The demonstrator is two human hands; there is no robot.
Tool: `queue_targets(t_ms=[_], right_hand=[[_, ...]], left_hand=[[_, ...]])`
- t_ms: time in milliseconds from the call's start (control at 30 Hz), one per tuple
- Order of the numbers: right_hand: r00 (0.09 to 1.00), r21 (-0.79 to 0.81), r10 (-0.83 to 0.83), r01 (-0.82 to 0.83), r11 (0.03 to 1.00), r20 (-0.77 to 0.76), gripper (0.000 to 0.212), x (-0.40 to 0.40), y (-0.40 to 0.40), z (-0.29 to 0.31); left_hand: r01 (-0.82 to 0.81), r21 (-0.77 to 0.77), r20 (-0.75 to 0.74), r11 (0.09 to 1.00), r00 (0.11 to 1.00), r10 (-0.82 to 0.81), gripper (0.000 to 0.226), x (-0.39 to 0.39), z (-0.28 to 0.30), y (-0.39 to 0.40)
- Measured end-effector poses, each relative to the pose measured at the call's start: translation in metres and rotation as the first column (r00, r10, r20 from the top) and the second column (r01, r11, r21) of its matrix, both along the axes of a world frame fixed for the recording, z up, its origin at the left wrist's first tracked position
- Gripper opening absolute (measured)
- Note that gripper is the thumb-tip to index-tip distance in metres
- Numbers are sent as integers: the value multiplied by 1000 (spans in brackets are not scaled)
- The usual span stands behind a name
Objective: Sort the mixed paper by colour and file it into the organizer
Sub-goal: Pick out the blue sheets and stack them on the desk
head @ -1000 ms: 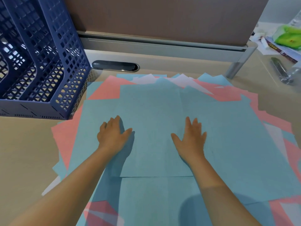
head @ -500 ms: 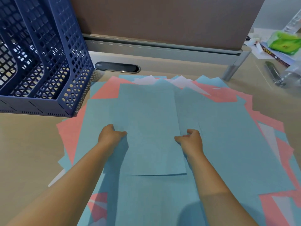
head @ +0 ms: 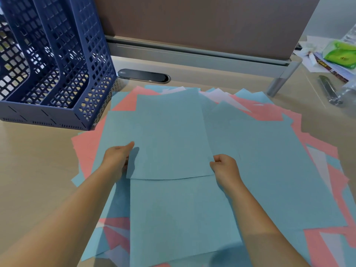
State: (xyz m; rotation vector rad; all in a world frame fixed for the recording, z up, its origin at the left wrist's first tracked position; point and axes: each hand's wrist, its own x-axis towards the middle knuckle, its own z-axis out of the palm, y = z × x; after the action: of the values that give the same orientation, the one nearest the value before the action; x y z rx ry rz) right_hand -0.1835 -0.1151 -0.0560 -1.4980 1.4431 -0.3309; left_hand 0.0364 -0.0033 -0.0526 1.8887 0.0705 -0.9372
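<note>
A pale wood desk [head: 34, 170] carries everything. Under and around both hands spreads a loose pile of blue, pink and white paper [head: 269, 170]. Beyond the left hand stands a blue mesh organizer [head: 57, 78], its near corner overlapping the paper. Far beyond the right hand lie a green packet [head: 341, 54], loose papers and a metal tool [head: 329, 91].

Soft, even light, faint shadows beneath both forearms, wide-angle bending at edges.
</note>
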Motion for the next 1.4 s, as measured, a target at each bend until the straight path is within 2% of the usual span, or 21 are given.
queue_targets(t_ms=[67,167,200,267,367,433,533,600,667,733,833,900,1000,1100,1167,1200,1267,1300,1333,1367,1400], right_hand=[[998,33,4,-6,999,56,24,2,2,1],[989,94,0,-15,995,149,41,3,2,1],[985,107,-9,-10,994,171,38,3,1,1],[989,85,-26,13,996,149,27,5,-1,2],[995,-27,-67,70,997,74,31,9,-7,4],[992,-163,-112,101,981,-55,15,8,-10,7],[872,-321,-149,-10,947,-467,58,-12,-19,5],[779,-256,-140,-27,966,-611,71,-27,-23,2],[776,-175,-130,26,984,-617,71,-35,-24,1],[778,-180,-158,59,982,-609,59,-34,-25,1],[688,-211,-114,-58,976,-716,34,-23,-22,7],[673,-201,-82,-101,974,-735,28,-16,-21,10],[784,-264,-171,9,964,-596,24,-10,-25,19],[924,-293,-248,160,943,-291,43,7,-28,32],[979,-187,-192,177,966,-65,46,27,-26,39],[978,-77,-189,196,978,84,45,36,-24,40],[918,133,-249,217,967,309,36,44,-21,40],[925,101,-243,222,970,292,31,41,-21,35],[975,-15,-184,188,982,126,29,32,-24,29],[981,-116,-105,86,989,-165,39,20,-25,21],[898,-133,-21,-42,990,-440,53,8,-24,13]], left_hand=[[111,82,8,990,994,-113,35,-4,-5,3],[192,88,98,977,975,-200,49,-4,-15,4],[213,88,118,973,968,-222,50,-2,-17,4],[261,108,160,959,948,-276,43,2,-15,3],[342,88,207,936,913,-353,27,8,-9,-4],[380,58,216,923,898,-383,26,11,-7,-8],[392,71,258,917,881,-397,24,16,-6,-15],[390,122,294,913,864,-408,16,20,-7,-22],[397,150,317,906,848,-424,16,23,-8,-28],[407,162,335,899,834,-438,16,25,-7,-33],[420,183,360,889,813,-458,14,26,-7,-35],[415,187,380,890,805,-456,15,28,-6,-33],[437,182,377,881,797,-473,20,29,-3,-29],[521,201,284,830,779,-558,22,26,-4,-28],[543,193,227,818,786,-575,15,24,-3,-28],[535,169,209,828,801,-561,10,23,-2,-29],[503,123,188,855,835,-518,7,23,0,-31],[486,117,189,866,845,-500,16,25,-1,-33],[471,123,196,874,851,-487,24,27,-2,-34],[455,127,208,881,857,-472,29,28,-3,-36],[441,119,215,889,863,-457,30,28,-3,-37]])
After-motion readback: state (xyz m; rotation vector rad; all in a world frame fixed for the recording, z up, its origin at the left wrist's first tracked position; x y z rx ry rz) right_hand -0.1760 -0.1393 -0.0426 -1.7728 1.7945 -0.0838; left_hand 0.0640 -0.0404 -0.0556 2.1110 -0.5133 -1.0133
